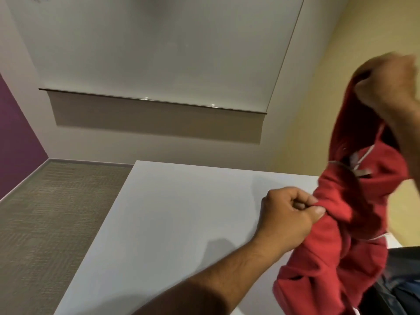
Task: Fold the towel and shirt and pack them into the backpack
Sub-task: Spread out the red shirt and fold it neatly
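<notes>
red shirt held in the air between both hands, over the bench's right edge

left hand (287, 214): grip pinching a fold of the red shirt (336, 223), thumb pressed against curled fingers, knuckles low over the white bench (172, 223) near its right side. forearm comes in from the bottom edge of the view.

right hand (391, 85): raised high at the right edge of the view, blurred, fingers curled round the top of the shirt. the cloth hangs from this grip.

shirt: bunched, not flat, not folded. it runs from the right hand's grip downward, passes the left hand's pinch about midway, and its lower part droops past the bench's near right corner. a white cord or tag (361, 171) shows in the upper folds; cannot tell which. whether any part touches the bench top, cannot tell.

dark object (404, 280) sits at the lower right behind the shirt, off the bench's right edge; mostly hidden, blue patch on it, cannot tell what it is.

beyond the bench's far edge: grey carpet (56, 212), a wall-mounted whiteboard (159, 53), a purple wall (16, 133) at left.
</notes>
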A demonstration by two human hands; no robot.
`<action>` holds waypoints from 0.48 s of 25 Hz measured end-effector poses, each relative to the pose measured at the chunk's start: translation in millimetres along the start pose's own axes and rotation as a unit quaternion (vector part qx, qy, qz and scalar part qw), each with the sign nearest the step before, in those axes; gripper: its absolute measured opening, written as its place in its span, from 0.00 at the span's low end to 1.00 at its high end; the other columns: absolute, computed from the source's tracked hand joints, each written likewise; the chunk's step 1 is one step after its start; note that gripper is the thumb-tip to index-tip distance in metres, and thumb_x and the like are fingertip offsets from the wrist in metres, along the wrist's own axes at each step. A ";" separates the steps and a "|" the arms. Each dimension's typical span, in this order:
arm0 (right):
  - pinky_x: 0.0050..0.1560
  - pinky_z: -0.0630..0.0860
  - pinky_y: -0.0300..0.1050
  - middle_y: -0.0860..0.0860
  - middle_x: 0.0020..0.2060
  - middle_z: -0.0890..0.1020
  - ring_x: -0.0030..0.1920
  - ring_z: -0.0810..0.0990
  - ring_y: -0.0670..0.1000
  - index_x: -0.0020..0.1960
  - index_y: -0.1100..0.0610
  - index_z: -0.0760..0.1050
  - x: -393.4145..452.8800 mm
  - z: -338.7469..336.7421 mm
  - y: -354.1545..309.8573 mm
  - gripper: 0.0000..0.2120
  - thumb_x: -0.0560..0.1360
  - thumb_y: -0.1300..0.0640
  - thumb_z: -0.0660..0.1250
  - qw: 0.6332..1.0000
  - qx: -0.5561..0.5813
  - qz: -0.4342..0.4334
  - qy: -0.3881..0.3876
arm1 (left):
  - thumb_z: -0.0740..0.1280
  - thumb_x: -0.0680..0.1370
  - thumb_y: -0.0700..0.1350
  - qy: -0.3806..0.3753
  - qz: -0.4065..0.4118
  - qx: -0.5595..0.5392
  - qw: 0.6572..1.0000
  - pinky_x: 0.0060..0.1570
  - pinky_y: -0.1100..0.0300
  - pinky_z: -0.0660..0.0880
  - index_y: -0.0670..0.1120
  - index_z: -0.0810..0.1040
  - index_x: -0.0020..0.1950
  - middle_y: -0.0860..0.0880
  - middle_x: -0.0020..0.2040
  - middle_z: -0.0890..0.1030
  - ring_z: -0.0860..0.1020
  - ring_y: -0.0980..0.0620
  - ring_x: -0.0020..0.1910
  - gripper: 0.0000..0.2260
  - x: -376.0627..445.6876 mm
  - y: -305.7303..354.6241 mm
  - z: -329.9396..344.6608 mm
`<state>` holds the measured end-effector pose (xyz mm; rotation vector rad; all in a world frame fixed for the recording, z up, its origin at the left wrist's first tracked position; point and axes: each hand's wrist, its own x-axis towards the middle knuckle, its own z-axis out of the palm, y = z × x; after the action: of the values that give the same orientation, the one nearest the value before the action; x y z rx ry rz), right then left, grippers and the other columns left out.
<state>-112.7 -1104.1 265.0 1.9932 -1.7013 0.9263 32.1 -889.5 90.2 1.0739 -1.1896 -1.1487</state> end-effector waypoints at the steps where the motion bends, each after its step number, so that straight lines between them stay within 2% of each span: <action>1: 0.56 0.79 0.57 0.67 0.47 0.83 0.47 0.82 0.68 0.51 0.63 0.83 -15.3 16.1 -18.8 0.17 0.64 0.69 0.65 0.999 -0.025 0.012 -0.038 | 0.74 0.71 0.40 -0.003 -0.045 0.001 0.999 0.41 0.59 0.78 0.52 0.82 0.40 0.52 0.35 0.79 0.76 0.56 0.35 0.06 -2.6 -15.2 -9.6; 2: 0.52 0.80 0.56 0.67 0.45 0.83 0.45 0.82 0.68 0.49 0.62 0.83 -30.9 32.5 -41.9 0.16 0.63 0.70 0.66 0.996 -0.037 0.014 -0.077 | 0.74 0.72 0.40 -0.002 -0.092 0.001 0.996 0.39 0.60 0.76 0.51 0.81 0.38 0.52 0.34 0.79 0.76 0.55 0.34 0.07 -6.0 -31.2 -20.9; 4: 0.44 0.80 0.53 0.66 0.42 0.82 0.42 0.81 0.67 0.47 0.63 0.82 -75.9 87.8 -90.4 0.12 0.65 0.69 0.66 0.979 -0.072 -0.065 -0.177 | 0.73 0.71 0.39 0.013 -0.184 0.008 0.983 0.36 0.60 0.74 0.51 0.81 0.34 0.52 0.31 0.79 0.76 0.54 0.33 0.08 -13.7 -68.2 -49.2; 5: 0.41 0.77 0.50 0.65 0.42 0.82 0.43 0.81 0.67 0.46 0.64 0.81 -97.0 114.3 -116.7 0.10 0.66 0.69 0.66 0.970 -0.057 -0.115 -0.206 | 0.72 0.71 0.39 0.029 -0.224 0.007 0.974 0.35 0.59 0.74 0.51 0.81 0.33 0.52 0.31 0.79 0.76 0.53 0.33 0.09 -18.2 -86.3 -67.7; 7: 0.39 0.74 0.47 0.62 0.43 0.83 0.44 0.81 0.64 0.45 0.61 0.79 -136.1 151.5 -166.0 0.10 0.67 0.69 0.66 0.950 -0.027 -0.163 -0.264 | 0.71 0.71 0.39 0.069 -0.294 -0.016 0.953 0.39 0.56 0.74 0.48 0.81 0.34 0.47 0.35 0.79 0.76 0.49 0.36 0.07 -26.2 -116.4 -109.6; 8: 0.39 0.73 0.46 0.61 0.44 0.83 0.45 0.81 0.63 0.47 0.59 0.79 -152.0 167.2 -188.5 0.12 0.67 0.70 0.66 0.941 0.012 -0.182 -0.285 | 0.70 0.72 0.39 0.098 -0.325 -0.029 0.940 0.40 0.54 0.75 0.47 0.80 0.37 0.44 0.38 0.78 0.75 0.48 0.38 0.04 -30.5 -129.7 -134.1; 10: 0.45 0.77 0.47 0.57 0.49 0.84 0.50 0.82 0.60 0.56 0.56 0.79 -172.5 189.5 -224.2 0.18 0.69 0.70 0.66 0.923 0.094 -0.204 -0.312 | 0.69 0.74 0.38 0.179 -0.362 -0.025 0.915 0.42 0.53 0.76 0.43 0.78 0.43 0.41 0.41 0.76 0.74 0.46 0.40 0.02 -42.3 -153.3 -189.3; 12: 0.52 0.79 0.51 0.54 0.53 0.85 0.54 0.82 0.56 0.62 0.55 0.78 -182.1 197.1 -236.0 0.22 0.71 0.70 0.67 0.914 0.157 -0.209 -0.310 | 0.67 0.77 0.38 0.267 -0.375 0.036 0.887 0.42 0.52 0.79 0.43 0.77 0.43 0.41 0.43 0.78 0.77 0.45 0.39 0.04 -57.2 -173.2 -243.2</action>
<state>153.1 -1049.2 32.5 2.9522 -1.3335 0.4512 259.4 -849.7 -107.6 1.8527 -0.3654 -1.2467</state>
